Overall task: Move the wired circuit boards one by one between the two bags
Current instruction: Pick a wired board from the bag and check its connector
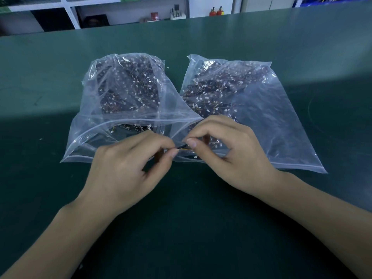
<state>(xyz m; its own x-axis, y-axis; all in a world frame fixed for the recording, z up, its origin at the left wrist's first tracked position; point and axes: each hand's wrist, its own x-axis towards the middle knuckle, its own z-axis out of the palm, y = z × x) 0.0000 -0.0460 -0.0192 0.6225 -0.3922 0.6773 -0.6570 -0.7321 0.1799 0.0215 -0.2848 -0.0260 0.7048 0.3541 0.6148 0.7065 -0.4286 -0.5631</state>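
Two clear zip bags lie side by side on the green table, mouths toward me. The left bag point(94, 109) and the right bag point(281, 125) each hold a heap of dark wired circuit boards with white connectors. Between the two bag mouths a single small wired circuit board point(182, 147) is held edge-on. My left hand point(128, 168) pinches its left end with thumb and forefinger. My right hand point(227, 150) pinches its right end, fingers curled over the right bag's opening. The board's thin orange wires trail under my right thumb.
The green table point(201, 218) stretches wide on all sides of the bags. White shelving point(70, 13) with small items stands beyond the far edge. A tiny white scrap point(168, 67) lies between the bags at the back.
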